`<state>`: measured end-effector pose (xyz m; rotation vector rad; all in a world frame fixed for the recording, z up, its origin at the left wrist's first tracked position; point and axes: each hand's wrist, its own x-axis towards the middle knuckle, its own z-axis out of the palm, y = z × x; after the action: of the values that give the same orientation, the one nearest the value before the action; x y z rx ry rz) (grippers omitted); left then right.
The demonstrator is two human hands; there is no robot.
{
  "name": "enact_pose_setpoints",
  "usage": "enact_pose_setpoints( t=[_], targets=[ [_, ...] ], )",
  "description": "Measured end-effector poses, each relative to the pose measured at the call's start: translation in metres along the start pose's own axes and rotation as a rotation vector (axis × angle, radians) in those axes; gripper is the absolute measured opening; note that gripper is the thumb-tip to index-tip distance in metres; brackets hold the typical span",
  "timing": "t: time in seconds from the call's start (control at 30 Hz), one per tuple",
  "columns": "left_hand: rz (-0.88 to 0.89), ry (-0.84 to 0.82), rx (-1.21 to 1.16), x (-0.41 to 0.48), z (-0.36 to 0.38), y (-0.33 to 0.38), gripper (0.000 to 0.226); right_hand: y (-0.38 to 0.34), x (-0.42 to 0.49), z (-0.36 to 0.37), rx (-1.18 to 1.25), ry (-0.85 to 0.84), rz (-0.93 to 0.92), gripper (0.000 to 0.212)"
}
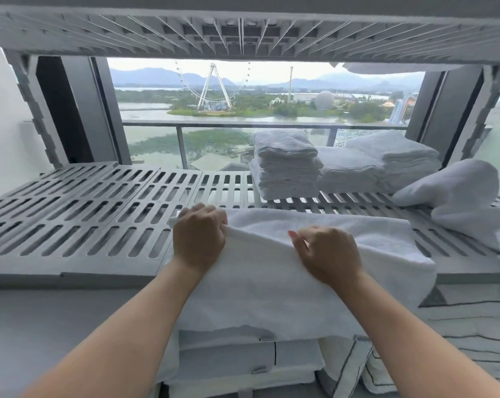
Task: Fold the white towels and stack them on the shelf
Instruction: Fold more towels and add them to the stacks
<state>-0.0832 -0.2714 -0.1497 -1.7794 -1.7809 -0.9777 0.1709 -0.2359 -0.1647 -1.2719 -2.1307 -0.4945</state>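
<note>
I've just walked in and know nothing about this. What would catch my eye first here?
Probably the two bare hands in the middle: the left hand and right hand both pinch a big white towel draped over the front edge of a grey slatted shelf. Behind them on the right sit neat stacks of folded towels. Through the shelf's open back, a Ferris wheel stands across the water.
</note>
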Motion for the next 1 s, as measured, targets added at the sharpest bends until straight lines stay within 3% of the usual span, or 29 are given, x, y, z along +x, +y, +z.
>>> enact_pose_setpoints(
  t=[0.13, 0.23, 0.4, 0.53, 0.73, 0.9, 1.0],
  targets=[
    [-0.142, -0.169, 0.025, 0.001, 0.003, -0.004, 0.022, 0.000, 0.001, 0.002, 0.008, -0.014, 0.076, 0.043],
    [-0.169, -0.161, 0.056, 0.002, 0.004, -0.005, 0.026, 0.000, 0.002, 0.003, 0.007, -0.009, 0.115, 0.043],
    [-0.004, -0.283, 0.020, 0.003, 0.015, -0.006, 0.019, 0.002, 0.002, 0.004, 0.015, -0.013, 0.153, 0.043],
    [0.006, -0.376, -0.072, 0.004, 0.017, -0.009, 0.018, 0.003, 0.002, 0.005, 0.015, -0.009, 0.136, 0.043],
    [-0.085, -0.444, -0.004, 0.012, 0.015, 0.011, 0.046, 0.000, 0.003, 0.005, 0.008, 0.024, 0.174, 0.041],
    [0.093, -0.472, -0.205, 0.012, 0.023, 0.056, 0.032, -0.002, 0.002, 0.001, -0.040, -0.002, 0.170, 0.043],
    [0.154, -0.595, -0.252, 0.007, 0.033, 0.075, 0.039, 0.005, -0.004, -0.007, -0.084, 0.006, 0.096, 0.040]
  ],
)
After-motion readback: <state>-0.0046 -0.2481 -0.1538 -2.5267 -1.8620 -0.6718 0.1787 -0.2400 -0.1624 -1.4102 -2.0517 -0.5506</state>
